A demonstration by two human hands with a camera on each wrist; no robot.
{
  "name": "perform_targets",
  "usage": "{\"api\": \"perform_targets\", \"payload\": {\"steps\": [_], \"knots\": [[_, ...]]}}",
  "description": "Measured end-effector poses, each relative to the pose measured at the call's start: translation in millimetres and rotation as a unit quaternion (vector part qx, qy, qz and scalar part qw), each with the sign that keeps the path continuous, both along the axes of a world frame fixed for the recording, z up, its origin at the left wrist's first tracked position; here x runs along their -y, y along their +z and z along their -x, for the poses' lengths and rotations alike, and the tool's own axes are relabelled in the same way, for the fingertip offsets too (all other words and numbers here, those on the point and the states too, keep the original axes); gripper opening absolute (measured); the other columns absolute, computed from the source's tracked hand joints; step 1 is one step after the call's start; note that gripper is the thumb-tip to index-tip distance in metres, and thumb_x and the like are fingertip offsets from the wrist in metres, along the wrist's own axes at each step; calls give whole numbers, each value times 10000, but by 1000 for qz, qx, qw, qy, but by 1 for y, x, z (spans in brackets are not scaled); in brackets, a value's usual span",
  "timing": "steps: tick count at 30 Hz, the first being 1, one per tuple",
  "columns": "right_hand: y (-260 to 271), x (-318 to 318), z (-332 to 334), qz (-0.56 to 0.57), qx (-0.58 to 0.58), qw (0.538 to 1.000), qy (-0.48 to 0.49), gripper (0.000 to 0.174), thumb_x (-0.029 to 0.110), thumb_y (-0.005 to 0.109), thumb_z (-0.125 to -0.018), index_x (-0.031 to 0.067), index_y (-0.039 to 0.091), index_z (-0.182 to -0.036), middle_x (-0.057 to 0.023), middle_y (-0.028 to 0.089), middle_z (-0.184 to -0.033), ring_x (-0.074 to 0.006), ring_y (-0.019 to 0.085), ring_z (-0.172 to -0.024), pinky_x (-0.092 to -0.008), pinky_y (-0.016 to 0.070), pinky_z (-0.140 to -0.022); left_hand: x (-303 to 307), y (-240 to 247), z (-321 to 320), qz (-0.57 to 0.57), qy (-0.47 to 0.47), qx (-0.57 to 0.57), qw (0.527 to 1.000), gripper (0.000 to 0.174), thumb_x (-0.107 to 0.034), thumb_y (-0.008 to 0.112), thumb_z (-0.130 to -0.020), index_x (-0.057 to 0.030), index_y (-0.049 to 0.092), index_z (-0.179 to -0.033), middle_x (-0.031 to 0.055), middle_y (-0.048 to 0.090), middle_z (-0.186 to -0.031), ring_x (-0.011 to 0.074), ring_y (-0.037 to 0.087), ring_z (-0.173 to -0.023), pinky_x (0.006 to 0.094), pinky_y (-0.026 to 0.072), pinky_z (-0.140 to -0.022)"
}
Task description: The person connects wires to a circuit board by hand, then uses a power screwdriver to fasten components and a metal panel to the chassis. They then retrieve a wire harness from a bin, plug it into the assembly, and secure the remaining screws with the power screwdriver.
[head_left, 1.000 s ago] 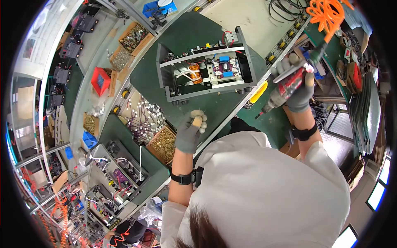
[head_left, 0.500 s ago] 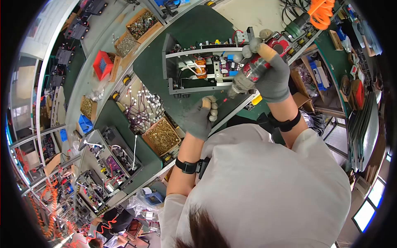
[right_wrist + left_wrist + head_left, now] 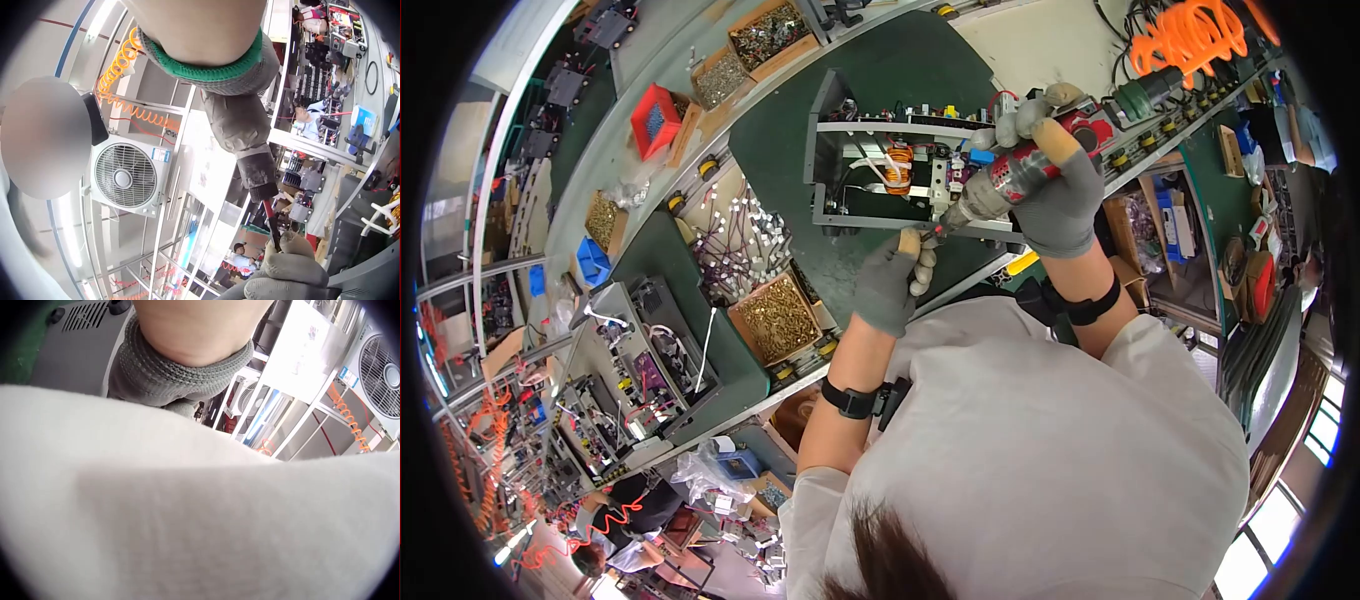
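In the head view the gloved right hand [image 3: 1060, 195] grips a red and grey power driver [image 3: 1005, 183], its bit pointing down-left. The gloved left hand [image 3: 887, 285] has its fingers curled at the bit's tip, by the near edge of an open grey metal case [image 3: 870, 222] with circuit boards and an orange coil [image 3: 897, 168]. The right wrist view shows the driver [image 3: 256, 169] with its bit [image 3: 272, 225] meeting the left fingertips [image 3: 294, 250]. Whatever lies between those fingers is too small to tell. In the left wrist view a sleeve hides most of the left hand [image 3: 156, 378].
A box of brass-coloured screws [image 3: 776, 320] and a pile of white connectors with wires [image 3: 740, 240] lie left of the left hand. A red bin [image 3: 656, 122] stands farther back. An orange coiled hose [image 3: 1190, 42] reaches the driver. Other units [image 3: 635, 360] stand at lower left.
The right hand has brought the driver leftward from the table's right side, over the case's near edge, to the left hand. The bit's tip now meets the left fingers.
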State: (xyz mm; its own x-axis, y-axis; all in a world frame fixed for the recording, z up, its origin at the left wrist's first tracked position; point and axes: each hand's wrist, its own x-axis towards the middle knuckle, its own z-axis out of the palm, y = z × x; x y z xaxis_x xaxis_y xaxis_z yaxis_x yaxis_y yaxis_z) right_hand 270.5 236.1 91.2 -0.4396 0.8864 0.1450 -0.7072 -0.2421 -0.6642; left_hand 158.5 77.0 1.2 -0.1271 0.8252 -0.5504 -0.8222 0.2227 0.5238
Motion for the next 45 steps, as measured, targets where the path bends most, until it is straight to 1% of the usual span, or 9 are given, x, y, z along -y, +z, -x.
{"api": "perform_targets", "payload": {"steps": [10,14,16,17,19,21,32,37,45], "knots": [[-2,-23,-5,-89,-21,992,86,385,193,542,-836,125,434,-1199,-100,547,-936,-264,533,-940,-502,423,-894,-30,19,-1,19,71,16,997,322,-241,558,-916,60,545,-1027,72,571,-793,67,464,-582,161,365,-465],[-18,-39,-5,-64,38,988,135,284,207,540,-851,108,466,-1107,-104,540,-900,-267,523,-804,-414,455,-759,-46,17,5,8,29,-18,999,453,-350,547,-910,47,513,-1126,83,591,-842,87,515,-623,161,402,-497],[-17,-40,-2,31,-32,996,81,248,235,569,-821,-7,543,-871,-107,565,-811,-238,560,-781,-354,458,-711,-64,23,2,41,69,-18,997,636,-491,539,-873,12,446,-1250,101,600,-939,126,578,-720,180,448,-542],[-19,-43,-1,19,-12,997,74,193,197,562,-823,8,543,-858,-99,557,-787,-233,539,-728,-350,450,-685,-64,4,10,13,71,-69,995,641,-481,520,-886,-23,388,-1315,103,505,-1200,165,600,-889,222,491,-637],[-23,-45,-3,18,-2,999,51,171,180,558,-821,15,545,-862,-100,556,-773,-234,544,-727,-350,451,-678,-69,-23,32,100,75,-342,931,609,-437,481,-896,-46,361,-1347,117,560,-1121,182,574,-943,272,487,-703],[-26,-47,-6,19,8,999,28,150,164,554,-818,22,547,-867,-100,556,-760,-236,550,-726,-350,452,-671,-79,-38,52,172,87,-370,909,534,-337,420,-902,-70,352,-1360,110,563,-1154,181,549,-997,286,478,-741],[-36,-55,-14,0,49,998,-38,264,72,552,-783,49,495,-1040,-111,567,-746,-239,579,-715,-352,475,-652,-79,-64,108,148,-46,-263,952,584,-491,236,-959,-41,512,-1211,79,622,-1079,153,584,-934,276,458,-777],[-44,-55,-14,38,55,998,-18,261,65,552,-779,47,497,-1033,-109,573,-753,-232,571,-706,-355,473,-661,-86,-47,88,185,-114,-398,891,372,-314,458,-904,-5,596,-1059,77,627,-707,140,570,-527,232,454,-495],[-45,-55,-18,43,87,994,-40,269,61,555,-763,34,508,-1027,-118,574,-743,-237,572,-703,-361,473,-655,-90,-68,85,56,-177,-552,813,279,-115,724,-709,-43,586,-941,17,573,-758,78,506,-576,239,435,-535]]}}
